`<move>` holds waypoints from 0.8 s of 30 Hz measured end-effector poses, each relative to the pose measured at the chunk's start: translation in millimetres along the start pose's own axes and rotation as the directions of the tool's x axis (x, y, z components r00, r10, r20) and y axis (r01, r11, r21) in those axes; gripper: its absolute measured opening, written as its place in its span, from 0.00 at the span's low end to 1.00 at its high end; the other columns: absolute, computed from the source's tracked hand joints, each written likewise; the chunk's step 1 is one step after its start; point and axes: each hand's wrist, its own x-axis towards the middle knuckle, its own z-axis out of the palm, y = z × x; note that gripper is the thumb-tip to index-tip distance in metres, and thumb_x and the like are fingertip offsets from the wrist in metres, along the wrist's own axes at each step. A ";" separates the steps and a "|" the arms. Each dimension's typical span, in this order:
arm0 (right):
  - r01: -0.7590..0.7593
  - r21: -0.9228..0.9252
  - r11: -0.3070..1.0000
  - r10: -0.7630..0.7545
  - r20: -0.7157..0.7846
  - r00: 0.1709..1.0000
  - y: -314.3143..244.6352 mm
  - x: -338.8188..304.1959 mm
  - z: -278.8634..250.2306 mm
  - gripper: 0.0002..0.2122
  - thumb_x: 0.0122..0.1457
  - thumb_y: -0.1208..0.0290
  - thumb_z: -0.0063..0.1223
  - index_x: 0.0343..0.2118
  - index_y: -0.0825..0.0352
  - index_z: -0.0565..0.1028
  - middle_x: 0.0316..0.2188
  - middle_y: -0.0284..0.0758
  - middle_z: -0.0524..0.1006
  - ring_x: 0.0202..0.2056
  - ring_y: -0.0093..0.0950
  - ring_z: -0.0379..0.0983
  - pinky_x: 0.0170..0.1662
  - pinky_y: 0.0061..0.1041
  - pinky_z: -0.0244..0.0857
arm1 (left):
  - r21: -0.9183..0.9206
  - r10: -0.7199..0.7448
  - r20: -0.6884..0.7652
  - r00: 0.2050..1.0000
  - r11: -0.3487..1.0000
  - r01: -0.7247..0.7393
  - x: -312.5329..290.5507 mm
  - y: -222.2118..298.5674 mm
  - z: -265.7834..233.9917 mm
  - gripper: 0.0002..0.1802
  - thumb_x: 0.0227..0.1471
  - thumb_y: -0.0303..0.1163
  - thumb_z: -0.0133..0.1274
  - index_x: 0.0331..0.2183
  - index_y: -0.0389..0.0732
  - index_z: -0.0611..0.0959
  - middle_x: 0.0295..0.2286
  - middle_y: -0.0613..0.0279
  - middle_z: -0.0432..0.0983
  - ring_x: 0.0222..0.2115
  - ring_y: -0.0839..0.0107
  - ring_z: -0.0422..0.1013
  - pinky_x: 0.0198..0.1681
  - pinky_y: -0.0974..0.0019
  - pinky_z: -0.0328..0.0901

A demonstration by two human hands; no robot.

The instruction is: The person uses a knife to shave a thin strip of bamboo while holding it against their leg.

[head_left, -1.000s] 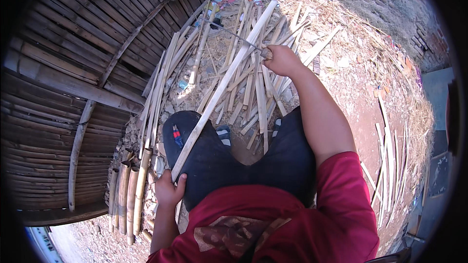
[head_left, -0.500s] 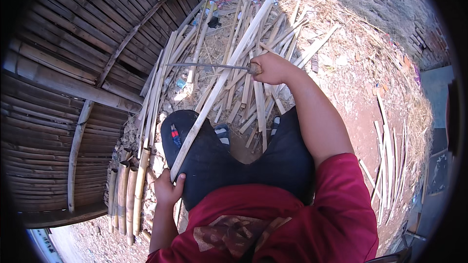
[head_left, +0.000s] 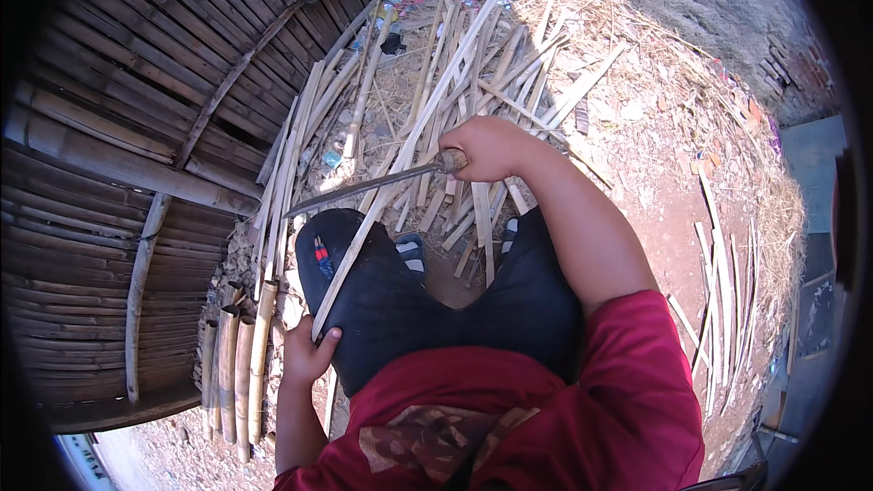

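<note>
Firmly, my right grip [head_left: 480,147] is closed round the handle of a long knife [head_left: 359,186], fingers wrapped tight, just above the middle of the frame. The blade reaches left and slightly down from my fist, its tip above my left knee, and it crosses a long pale strip [head_left: 357,253]; I cannot tell whether the edge touches it. That strip slants from the upper middle of the frame across my left thigh to the lower left, where my left grip [head_left: 307,355] has its near end between thumb and fingers, the thumb set apart on the right side; some of those fingers are hidden.

Beneath, my dark trousers [head_left: 455,336] fill the lower middle, a small red and blue thing [head_left: 323,257] lying on the left leg. A pile of strips [head_left: 486,227] spreads over the ground beyond my knees. Bamboo poles [head_left: 244,373] stand side by side at lower left, near a slatted wall [head_left: 91,164]; more thin sticks [head_left: 718,300] lie at right.
</note>
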 end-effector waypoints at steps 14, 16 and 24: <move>-0.001 -0.144 0.990 0.013 0.083 0.996 -19.5 -0.9 -0.8 0.19 0.49 0.60 0.64 0.43 0.63 0.80 0.34 0.46 0.81 0.39 0.45 0.78 0.42 0.39 0.72 | -0.145 -0.114 0.105 0.988 0.981 0.128 -0.6 -2.9 -3.1 0.19 0.54 0.43 0.65 0.33 0.35 0.80 0.19 0.68 0.71 0.21 0.80 0.64 0.24 0.70 0.62; -0.118 0.002 0.993 0.117 0.053 0.992 12.5 7.0 1.9 0.20 0.48 0.60 0.65 0.44 0.64 0.80 0.35 0.47 0.81 0.39 0.45 0.79 0.43 0.38 0.72 | -0.134 -0.130 0.106 0.986 0.981 0.143 2.9 1.6 -3.0 0.19 0.54 0.43 0.65 0.32 0.35 0.80 0.18 0.69 0.70 0.21 0.80 0.64 0.24 0.70 0.61; -0.323 0.200 0.925 0.351 -0.120 0.929 60.9 3.0 2.2 0.29 0.49 0.59 0.65 0.53 0.70 0.75 0.46 0.53 0.79 0.49 0.46 0.76 0.55 0.36 0.69 | -0.016 -0.157 0.092 0.983 0.987 0.159 -0.4 -7.9 -4.6 0.22 0.52 0.46 0.65 0.30 0.35 0.80 0.17 0.67 0.69 0.20 0.78 0.65 0.25 0.68 0.62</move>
